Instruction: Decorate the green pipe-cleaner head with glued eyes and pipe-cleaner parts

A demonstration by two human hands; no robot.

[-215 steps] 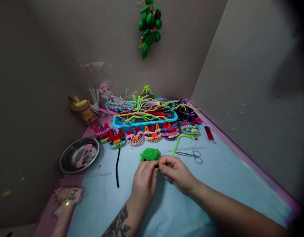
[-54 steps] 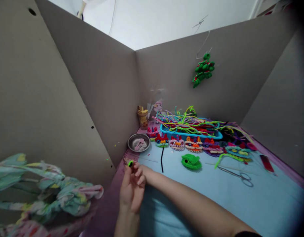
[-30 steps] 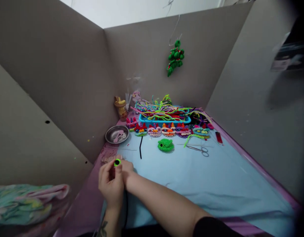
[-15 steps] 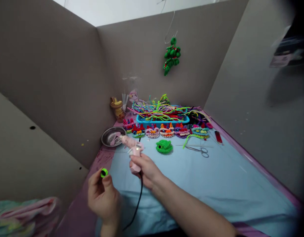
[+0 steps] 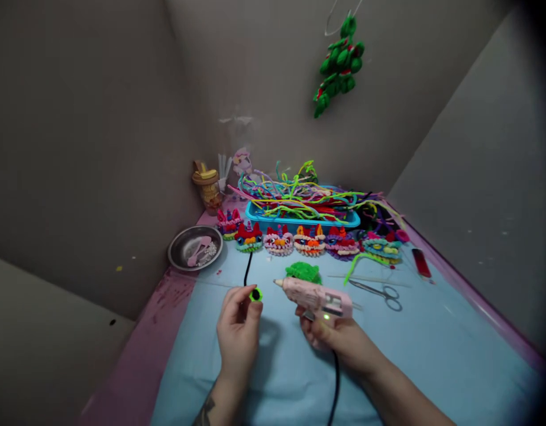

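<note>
My left hand pinches a small round piece, bright green at its rim with a black centre, between thumb and fingertips. Wrapped around the handle of a pink glue gun is my right hand. The gun's nozzle points left toward the small piece, with a gap between them. A green light glows on its handle, and a black cord hangs down from it. Just behind the gun sits a fuzzy green pipe-cleaner figure, partly hidden by the gun's barrel.
Several colourful pipe-cleaner heads line up before a blue tray heaped with pipe cleaners. A metal bowl stands left; scissors and a red-and-black item lie right. A green ornament hangs by the back wall.
The glue gun has swung from pointing up-left to lying nearly level, nozzle toward the left hand. Both hands have shifted right in view, and the camera has tilted down.
</note>
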